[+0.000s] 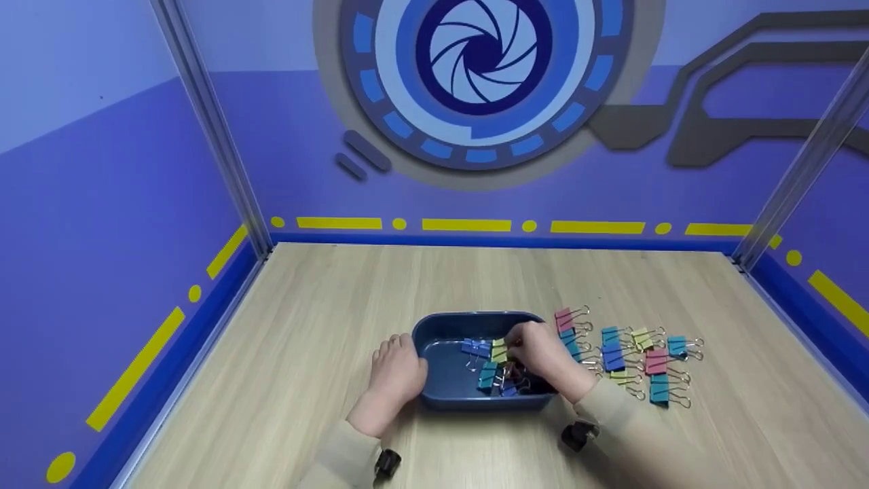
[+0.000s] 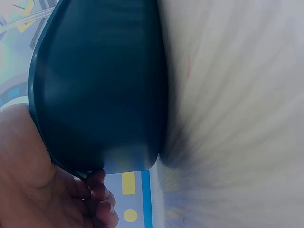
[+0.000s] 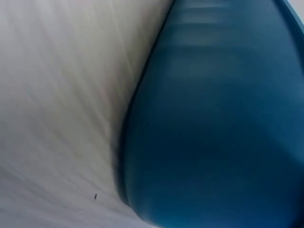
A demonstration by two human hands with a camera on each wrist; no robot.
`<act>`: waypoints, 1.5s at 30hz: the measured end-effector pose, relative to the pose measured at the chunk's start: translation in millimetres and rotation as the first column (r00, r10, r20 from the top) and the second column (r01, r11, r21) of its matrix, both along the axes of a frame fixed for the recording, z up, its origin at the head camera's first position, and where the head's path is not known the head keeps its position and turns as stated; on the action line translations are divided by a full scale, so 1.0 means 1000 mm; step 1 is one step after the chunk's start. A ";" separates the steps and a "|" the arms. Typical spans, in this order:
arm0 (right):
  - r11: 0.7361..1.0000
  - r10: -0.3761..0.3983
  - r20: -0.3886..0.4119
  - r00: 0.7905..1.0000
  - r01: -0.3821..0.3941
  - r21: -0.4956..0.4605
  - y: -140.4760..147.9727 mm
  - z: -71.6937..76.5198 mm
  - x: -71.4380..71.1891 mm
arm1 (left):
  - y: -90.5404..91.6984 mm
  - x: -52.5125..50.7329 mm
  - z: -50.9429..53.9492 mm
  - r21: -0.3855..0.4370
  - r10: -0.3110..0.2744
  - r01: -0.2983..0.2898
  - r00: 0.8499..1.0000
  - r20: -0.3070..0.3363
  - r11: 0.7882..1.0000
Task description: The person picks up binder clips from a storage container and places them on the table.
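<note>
A dark blue rectangular bin [image 1: 441, 406] stands on the table, with several coloured binder clips inside. My left hand [image 1: 394, 370] holds the bin's left rim; the left wrist view shows its fingers curled by the rim. My right hand [image 1: 540, 350] reaches over the bin's right side, its bent fingers pinching at the handle end of a yellow binder clip [image 1: 499, 351]; the fingertips are partly hidden. Beside that clip lie a blue binder clip [image 1: 476, 348] and a teal binder clip [image 1: 487, 375]. In the right wrist view only the bin's outer wall [image 3: 213, 118] shows, not the hand.
Right of the bin, several binder clips lie on the wooden table [image 1: 339, 292], among them a pink clip [image 1: 564, 319], a dark blue clip [image 1: 613, 355] and a teal clip [image 1: 660, 390]. Blue panel walls [image 1: 285, 156] with metal posts enclose the table's back and sides.
</note>
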State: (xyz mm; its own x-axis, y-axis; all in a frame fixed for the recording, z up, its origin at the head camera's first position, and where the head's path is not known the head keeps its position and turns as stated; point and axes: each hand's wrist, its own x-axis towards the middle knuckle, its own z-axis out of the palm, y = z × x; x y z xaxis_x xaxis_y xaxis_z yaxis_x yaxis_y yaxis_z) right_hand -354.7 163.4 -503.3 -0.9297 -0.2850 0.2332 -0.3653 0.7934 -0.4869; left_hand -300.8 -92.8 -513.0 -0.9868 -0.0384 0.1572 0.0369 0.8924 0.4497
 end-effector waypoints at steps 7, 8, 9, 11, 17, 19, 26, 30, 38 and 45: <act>0.997 0.020 0.041 0.999 -0.017 -0.072 0.003 0.001 -0.001 | 0.000 -0.001 0.000 0.000 -0.003 0.003 1.000 0.014 1.000; 0.996 0.020 0.039 0.999 -0.017 -0.086 0.003 0.000 -0.001 | 0.000 0.000 0.000 0.001 -0.004 0.004 1.000 0.016 1.000; 0.995 0.020 0.038 0.999 -0.016 -0.100 0.003 0.000 -0.001 | 0.000 0.000 0.000 0.002 -0.005 0.005 1.000 0.017 1.000; 0.992 0.019 0.031 0.999 -0.015 -0.129 0.004 0.000 0.000 | 0.000 0.000 0.001 0.005 -0.006 0.006 1.000 0.018 1.000; 0.975 0.053 -0.017 0.998 -0.055 -0.217 0.008 0.001 0.004 | 0.000 0.001 0.000 0.002 -0.014 0.014 1.000 0.001 1.000; 0.968 0.067 -0.030 0.997 -0.072 -0.241 0.008 0.002 0.005 | 0.000 0.002 0.000 -0.002 -0.018 0.018 1.000 -0.011 1.000; 0.957 0.065 -0.049 0.997 -0.076 -0.278 0.013 0.003 0.007 | 0.000 0.001 0.001 -0.009 -0.017 0.017 1.000 -0.020 1.000; 0.947 0.066 -0.053 0.996 -0.079 -0.310 0.016 0.007 0.010 | 0.000 0.001 0.002 -0.010 -0.012 0.012 1.000 -0.018 1.000; 0.921 0.086 -0.034 0.996 -0.092 -0.378 0.028 0.019 0.024 | 0.000 0.000 0.000 -0.003 -0.003 0.003 1.000 -0.016 1.000; 0.935 0.021 -0.019 1.000 -0.027 -0.353 0.050 0.031 0.046 | 0.000 0.000 0.000 -0.008 -0.004 0.003 0.999 -0.039 1.000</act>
State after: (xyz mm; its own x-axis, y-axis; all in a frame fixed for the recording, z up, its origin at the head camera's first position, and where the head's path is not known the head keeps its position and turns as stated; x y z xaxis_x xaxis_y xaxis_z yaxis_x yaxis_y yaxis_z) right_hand -308.6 213.2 -472.8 -0.9194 -0.2041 0.3362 -0.3912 0.5621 -0.7287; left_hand -300.8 -92.4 -513.5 -0.9800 -0.0333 0.1960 0.0576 0.8959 0.4405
